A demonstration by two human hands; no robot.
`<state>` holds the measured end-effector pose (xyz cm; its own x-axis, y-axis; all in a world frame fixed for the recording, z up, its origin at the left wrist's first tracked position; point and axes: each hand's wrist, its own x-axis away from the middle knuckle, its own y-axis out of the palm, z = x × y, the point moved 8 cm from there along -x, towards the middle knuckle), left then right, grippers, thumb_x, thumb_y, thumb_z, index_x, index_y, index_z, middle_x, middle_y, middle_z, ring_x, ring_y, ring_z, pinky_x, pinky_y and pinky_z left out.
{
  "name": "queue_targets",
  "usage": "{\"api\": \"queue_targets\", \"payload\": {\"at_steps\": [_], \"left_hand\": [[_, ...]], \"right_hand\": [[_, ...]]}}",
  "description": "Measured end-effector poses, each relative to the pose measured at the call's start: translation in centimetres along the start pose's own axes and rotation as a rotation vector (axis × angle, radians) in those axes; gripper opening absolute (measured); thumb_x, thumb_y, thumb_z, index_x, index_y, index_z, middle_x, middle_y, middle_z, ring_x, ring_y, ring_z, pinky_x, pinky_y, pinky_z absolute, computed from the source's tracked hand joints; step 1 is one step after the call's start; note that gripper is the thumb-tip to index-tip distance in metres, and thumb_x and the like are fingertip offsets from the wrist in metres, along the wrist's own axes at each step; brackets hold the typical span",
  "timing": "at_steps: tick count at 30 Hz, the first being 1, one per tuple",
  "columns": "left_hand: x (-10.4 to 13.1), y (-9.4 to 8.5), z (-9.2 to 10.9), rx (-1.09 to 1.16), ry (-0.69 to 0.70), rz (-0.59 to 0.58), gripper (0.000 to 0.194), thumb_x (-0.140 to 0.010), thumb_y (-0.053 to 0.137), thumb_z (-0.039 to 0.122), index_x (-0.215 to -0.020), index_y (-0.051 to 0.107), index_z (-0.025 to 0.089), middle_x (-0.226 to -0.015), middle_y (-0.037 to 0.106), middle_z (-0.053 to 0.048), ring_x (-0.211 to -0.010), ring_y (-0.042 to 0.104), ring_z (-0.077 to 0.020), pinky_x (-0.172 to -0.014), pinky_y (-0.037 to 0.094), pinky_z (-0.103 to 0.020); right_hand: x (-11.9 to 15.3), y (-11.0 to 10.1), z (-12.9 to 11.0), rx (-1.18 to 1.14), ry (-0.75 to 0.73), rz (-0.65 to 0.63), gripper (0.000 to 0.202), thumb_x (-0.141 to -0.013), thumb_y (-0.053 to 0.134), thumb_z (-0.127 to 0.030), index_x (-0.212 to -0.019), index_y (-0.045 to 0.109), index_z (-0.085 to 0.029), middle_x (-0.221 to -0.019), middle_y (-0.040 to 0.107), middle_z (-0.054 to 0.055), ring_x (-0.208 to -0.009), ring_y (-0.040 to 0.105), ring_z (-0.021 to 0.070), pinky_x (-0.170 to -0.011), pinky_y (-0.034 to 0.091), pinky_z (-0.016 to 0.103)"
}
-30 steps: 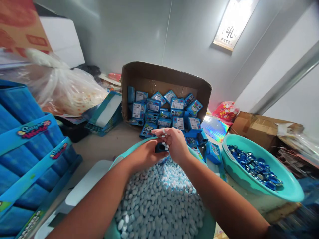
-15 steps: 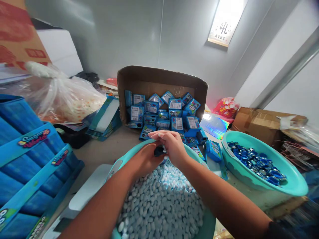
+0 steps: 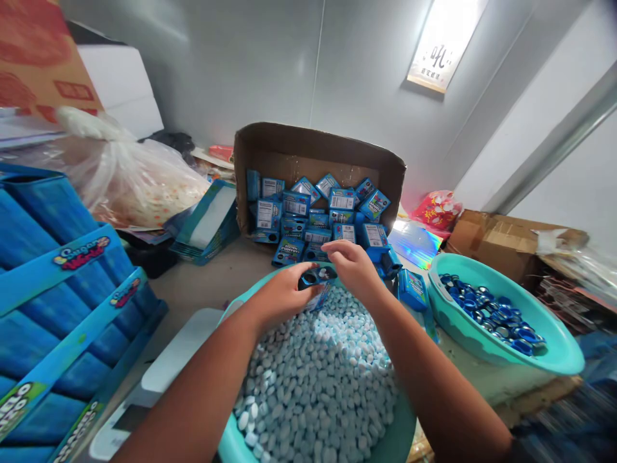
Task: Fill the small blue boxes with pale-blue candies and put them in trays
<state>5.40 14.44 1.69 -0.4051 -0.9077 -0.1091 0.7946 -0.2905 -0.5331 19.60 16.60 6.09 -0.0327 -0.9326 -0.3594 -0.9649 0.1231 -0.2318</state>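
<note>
My left hand [image 3: 282,292] is closed around a small blue candy box [image 3: 317,287], its dark open top facing up. Whitish bits show at that opening. Just right of the box and slightly above it is my right hand [image 3: 354,267], fingers loosely bent and apart, with nothing visible in them; its thumb is hidden. Both hands are over the far side of a turquoise basin [image 3: 232,444] heaped with pale blue and white oval candies [image 3: 313,379].
Behind the basin, a cardboard box [image 3: 321,138] on its side holds several blue candy boxes [image 3: 294,204]. A second turquoise basin [image 3: 562,350] with shiny blue caps stands right. Blue display trays [image 3: 72,308] and a white scale [image 3: 180,350] are left.
My right hand has moved off the top of the candy box to the right, uncovering its opening. My left hand still holds the box. The view has shifted slightly.
</note>
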Motion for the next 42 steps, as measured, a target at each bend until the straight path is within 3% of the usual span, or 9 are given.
{"api": "queue_targets", "payload": {"at_steps": [6, 15, 20, 23, 27, 30, 33, 37, 42], "left_hand": [[-0.1, 0.2, -0.1, 0.021, -0.01, -0.037, 0.06, -0.082, 0.064, 0.049, -0.135, 0.06, 0.021, -0.127, 0.069, -0.007, -0.107, 0.067, -0.0273, -0.095, 0.053, -0.035], [-0.5, 0.9, 0.8, 0.126, 0.094, -0.081, 0.044, -0.081, 0.064, 0.039, -0.12, 0.068, 0.018, -0.112, 0.074, -0.004, -0.103, 0.067, -0.0263, -0.087, 0.053, -0.031], [-0.6, 0.6, 0.1, 0.112, 0.015, -0.063, 0.048, -0.077, 0.069, 0.041, -0.119, 0.068, 0.016, -0.105, 0.075, -0.005, -0.097, 0.069, -0.0262, -0.081, 0.054, -0.03], [-0.5, -0.3, -0.4, 0.009, -0.019, 0.035, 0.057, -0.079, 0.067, 0.045, -0.128, 0.064, 0.016, -0.112, 0.074, -0.007, -0.096, 0.069, -0.0262, -0.082, 0.054, -0.032], [0.0, -2.3, -0.8, -0.012, -0.083, 0.256, 0.062, -0.079, 0.067, 0.051, -0.133, 0.061, 0.019, -0.122, 0.07, -0.009, -0.087, 0.068, -0.0221, -0.074, 0.053, -0.03], [0.4, -3.1, -1.3, 0.04, -0.141, 0.342, 0.06, -0.077, 0.07, 0.056, -0.126, 0.065, 0.021, -0.096, 0.075, -0.005, -0.07, 0.066, -0.0191, -0.06, 0.05, -0.026], [0.5, -3.5, -1.8, 0.065, -0.176, 0.385, 0.054, -0.074, 0.071, 0.057, -0.114, 0.07, 0.021, -0.072, 0.07, -0.001, -0.06, 0.063, -0.0181, -0.052, 0.045, -0.024], [0.3, -3.6, -1.6, 0.039, -0.132, 0.377, 0.046, -0.07, 0.074, 0.055, -0.101, 0.072, 0.021, -0.077, 0.07, -0.001, -0.061, 0.059, -0.0157, -0.054, 0.044, -0.023], [0.1, -3.7, -1.8, 0.031, -0.099, 0.376, 0.044, -0.068, 0.074, 0.055, -0.095, 0.07, 0.019, -0.077, 0.065, 0.0, -0.06, 0.053, -0.0135, -0.054, 0.041, -0.022]], "right_hand": [[0.7, 0.6, -1.4, 0.433, -0.198, -0.187, 0.024, -0.071, 0.062, -0.01, -0.053, 0.071, -0.022, -0.064, 0.063, 0.001, -0.06, 0.051, 0.014, -0.06, 0.037, 0.029], [2.5, 3.0, -3.0, 0.467, -0.281, -0.248, 0.024, -0.071, 0.062, -0.005, -0.057, 0.071, -0.022, -0.064, 0.063, 0.001, -0.06, 0.05, 0.0133, -0.059, 0.035, 0.027], [1.7, 3.3, -1.6, 0.38, -0.179, -0.28, 0.018, -0.076, 0.065, -0.013, -0.062, 0.073, -0.021, -0.065, 0.064, 0.0, -0.061, 0.055, 0.0136, -0.058, 0.038, 0.027], [0.6, 2.0, -0.3, 0.306, -0.107, -0.174, 0.019, -0.083, 0.062, -0.022, -0.068, 0.073, -0.021, -0.067, 0.066, 0.001, -0.062, 0.058, 0.0157, -0.059, 0.041, 0.028], [0.4, 0.4, 0.0, 0.428, -0.17, 0.035, 0.021, -0.087, 0.054, -0.017, -0.088, 0.074, -0.02, -0.092, 0.07, 0.007, -0.084, 0.063, 0.0198, -0.076, 0.048, 0.032], [1.0, 2.2, 1.7, 0.711, -0.029, -0.182, 0.028, -0.089, 0.049, -0.012, -0.105, 0.072, -0.016, -0.109, 0.07, 0.014, -0.098, 0.063, 0.0233, -0.085, 0.048, 0.033], [2.6, 4.1, 3.4, 0.902, 0.118, -0.517, 0.019, -0.087, 0.06, -0.021, -0.095, 0.074, -0.012, -0.098, 0.072, 0.017, -0.091, 0.066, 0.0276, -0.079, 0.049, 0.034], [4.5, 5.7, 3.2, 0.969, 0.104, -0.827, 0.043, -0.077, 0.076, -0.044, -0.1, 0.075, -0.008, -0.093, 0.072, 0.017, -0.088, 0.067, 0.0317, -0.072, 0.05, 0.034], [5.8, 6.3, 3.9, 0.996, 0.11, -1.085, 0.041, -0.081, 0.069, -0.049, -0.096, 0.076, -0.012, -0.075, 0.069, 0.007, -0.066, 0.059, 0.0195, -0.059, 0.044, 0.028]]}}
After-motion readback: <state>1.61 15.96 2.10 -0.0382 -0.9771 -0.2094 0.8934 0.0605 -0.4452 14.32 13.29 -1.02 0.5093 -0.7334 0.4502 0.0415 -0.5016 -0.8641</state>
